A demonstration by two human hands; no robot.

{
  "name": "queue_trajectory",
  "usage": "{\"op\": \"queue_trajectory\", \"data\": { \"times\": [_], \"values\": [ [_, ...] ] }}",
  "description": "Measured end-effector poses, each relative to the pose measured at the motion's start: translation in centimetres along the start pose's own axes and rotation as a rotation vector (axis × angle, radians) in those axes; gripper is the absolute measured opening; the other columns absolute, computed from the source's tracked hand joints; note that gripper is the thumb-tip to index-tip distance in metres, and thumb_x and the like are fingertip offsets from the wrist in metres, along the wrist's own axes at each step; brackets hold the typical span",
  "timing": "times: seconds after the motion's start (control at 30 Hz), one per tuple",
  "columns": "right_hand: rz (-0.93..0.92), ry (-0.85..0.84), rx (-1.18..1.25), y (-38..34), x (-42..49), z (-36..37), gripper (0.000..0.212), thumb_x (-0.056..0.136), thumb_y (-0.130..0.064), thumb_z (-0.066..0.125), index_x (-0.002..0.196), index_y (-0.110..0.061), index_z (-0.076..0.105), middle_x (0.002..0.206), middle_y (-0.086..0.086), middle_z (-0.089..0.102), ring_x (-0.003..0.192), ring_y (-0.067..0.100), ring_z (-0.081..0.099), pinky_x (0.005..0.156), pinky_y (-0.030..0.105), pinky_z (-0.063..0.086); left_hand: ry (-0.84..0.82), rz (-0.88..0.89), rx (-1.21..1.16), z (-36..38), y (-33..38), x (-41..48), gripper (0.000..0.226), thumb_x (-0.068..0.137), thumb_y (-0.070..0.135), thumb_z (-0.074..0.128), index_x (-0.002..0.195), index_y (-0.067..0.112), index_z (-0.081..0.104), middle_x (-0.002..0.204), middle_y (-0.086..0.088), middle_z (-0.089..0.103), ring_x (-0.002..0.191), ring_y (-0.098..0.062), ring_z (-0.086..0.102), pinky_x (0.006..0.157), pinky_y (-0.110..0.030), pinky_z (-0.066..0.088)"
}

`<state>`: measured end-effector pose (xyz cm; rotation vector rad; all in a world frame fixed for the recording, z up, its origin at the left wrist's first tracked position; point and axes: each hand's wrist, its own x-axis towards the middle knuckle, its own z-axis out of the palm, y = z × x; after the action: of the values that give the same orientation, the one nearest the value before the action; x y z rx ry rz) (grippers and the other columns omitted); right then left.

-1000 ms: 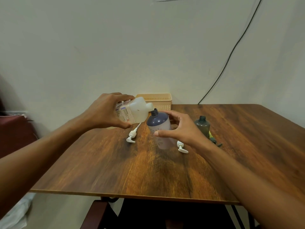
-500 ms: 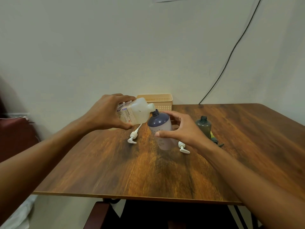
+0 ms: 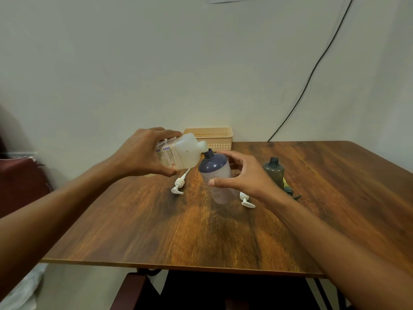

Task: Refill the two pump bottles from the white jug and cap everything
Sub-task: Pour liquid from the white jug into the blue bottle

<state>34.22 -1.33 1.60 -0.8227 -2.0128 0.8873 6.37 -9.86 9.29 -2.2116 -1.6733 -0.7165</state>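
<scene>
While my left hand (image 3: 143, 153) grips the tilted jug (image 3: 185, 155), spout at ten o'clock of the bottle (image 3: 212, 166) neck, my right hand (image 3: 243, 175) curls round that bottle on the bench (image 3: 201, 231). Narrow neck: slight drift would likely spill.

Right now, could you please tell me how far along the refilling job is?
Done: both pumps are off, lying on the table. In hand: the left hand tips the white jug at the neck of the purple bottle; the right hand holds that bottle. Left: the dark bottle, open, then capping everything.
</scene>
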Motion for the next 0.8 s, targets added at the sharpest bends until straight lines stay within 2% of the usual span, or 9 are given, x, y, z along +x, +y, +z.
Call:
{"op": "queue_trajectory", "data": {
  "times": [0.1,0.3,0.8],
  "values": [
    [0.003,-0.003,-0.005,0.0,-0.05,-0.01,0.09,0.073,-0.043,0.097,0.152,-0.031,0.056,0.147,-0.009,0.065,0.13,0.016,0.063,0.106,0.044,0.059,0.001,-0.003,0.0,-0.04,0.04,-0.02,0.097,0.062,0.053,0.094,0.148,0.027,0.056,0.12,0.006,0.069,0.102,-0.014,0.063,0.08,-0.028,0.055],
    [0.002,-0.004,-0.001,-0.17,-0.12,0.02,0.087,0.073,-0.042,0.097,0.15,-0.031,0.058,0.144,-0.01,0.066,0.127,0.015,0.064,0.104,0.044,0.06,-0.009,-0.005,-0.002,-0.22,0.29,-0.06,0.098,0.063,0.052,0.094,0.148,0.026,0.055,0.123,0.004,0.069,0.106,-0.016,0.064,0.086,-0.036,0.058],
    [0.015,-0.007,0.005,-0.33,-0.15,0.05,0.089,0.074,-0.041,0.097,0.152,-0.031,0.057,0.146,-0.008,0.065,0.129,0.016,0.063,0.106,0.048,0.059,-0.012,-0.017,-0.005,-0.09,0.25,-0.06,0.097,0.062,0.051,0.094,0.148,0.028,0.055,0.123,0.005,0.069,0.106,-0.015,0.064,0.086,-0.035,0.057]
  ]
}}
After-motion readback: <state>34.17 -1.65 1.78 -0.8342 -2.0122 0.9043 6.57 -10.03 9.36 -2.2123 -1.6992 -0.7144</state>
